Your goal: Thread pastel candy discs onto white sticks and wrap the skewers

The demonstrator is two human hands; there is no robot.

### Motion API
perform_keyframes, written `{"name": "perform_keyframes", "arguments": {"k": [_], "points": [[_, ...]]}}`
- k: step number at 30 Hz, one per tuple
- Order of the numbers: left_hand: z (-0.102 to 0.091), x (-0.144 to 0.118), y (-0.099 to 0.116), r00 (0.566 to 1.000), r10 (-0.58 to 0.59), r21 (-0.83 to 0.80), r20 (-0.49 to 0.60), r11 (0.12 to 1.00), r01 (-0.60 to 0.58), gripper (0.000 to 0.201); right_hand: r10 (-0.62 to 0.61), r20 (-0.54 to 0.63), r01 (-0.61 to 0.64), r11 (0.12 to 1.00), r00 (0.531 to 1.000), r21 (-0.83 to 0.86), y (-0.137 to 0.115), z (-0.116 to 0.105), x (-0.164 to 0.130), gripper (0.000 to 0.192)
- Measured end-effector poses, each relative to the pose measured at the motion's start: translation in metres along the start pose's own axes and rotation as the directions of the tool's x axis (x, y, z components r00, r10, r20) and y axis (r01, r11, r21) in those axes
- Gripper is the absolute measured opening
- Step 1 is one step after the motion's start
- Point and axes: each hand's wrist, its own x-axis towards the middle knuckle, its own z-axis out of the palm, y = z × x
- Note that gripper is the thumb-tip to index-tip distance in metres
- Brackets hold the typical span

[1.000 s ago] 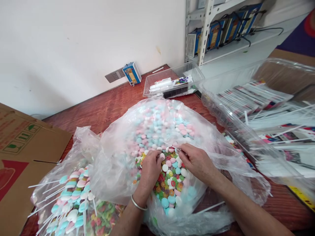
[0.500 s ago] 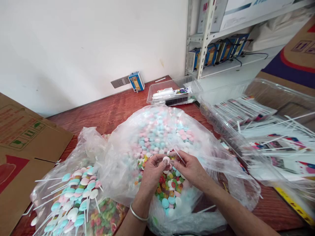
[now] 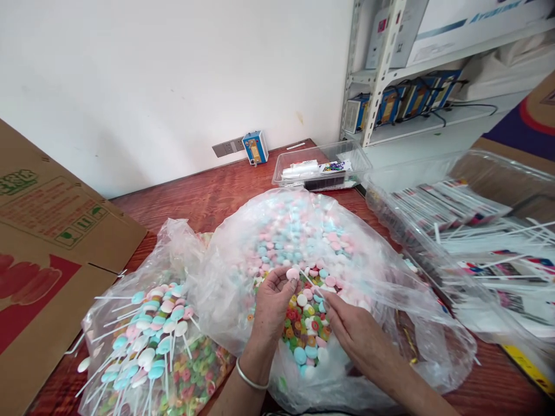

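Fingertips of the left hand [image 3: 272,300] are pinching a pink candy disc [image 3: 293,273] above the open candy bag [image 3: 243,323]; the right hand [image 3: 352,330] is pinching a thin white stick [image 3: 309,281], apparently meeting the disc's edge. Risk: an off-centre push is likely splitting the disc or slipping past it. Disc is looking small, round, matte.

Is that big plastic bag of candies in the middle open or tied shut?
Open. The big plastic bag gapes at its mouth, and both hands work among the loose candies inside.
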Motion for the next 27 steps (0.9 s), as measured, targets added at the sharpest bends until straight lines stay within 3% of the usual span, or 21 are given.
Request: {"name": "perform_keyframes", "arguments": {"k": [5,16,21,27], "points": [[0.000,0.000,0.001,0.997,0.076,0.068,0.001,0.995,-0.075,0.029,0.011,0.124,-0.014,1.000,0.992,0.023,-0.005,0.003,-0.015,0.046],[0.002,-0.008,0.002,0.985,0.162,0.191,0.060,0.967,-0.171,0.024,0.021,0.083,-0.040,0.971,0.996,0.237,-0.016,0.002,-0.014,0.029],[0.004,-0.012,0.000,0.976,0.191,0.204,0.102,0.956,-0.208,0.018,0.083,0.087,-0.108,0.935,0.993,0.339,-0.019,0.006,-0.015,0.029],[0.005,-0.014,-0.010,0.972,0.194,0.193,0.131,0.957,-0.217,0.018,0.089,0.050,-0.100,0.938,0.995,0.333,-0.020,0.012,-0.014,0.027]]}}
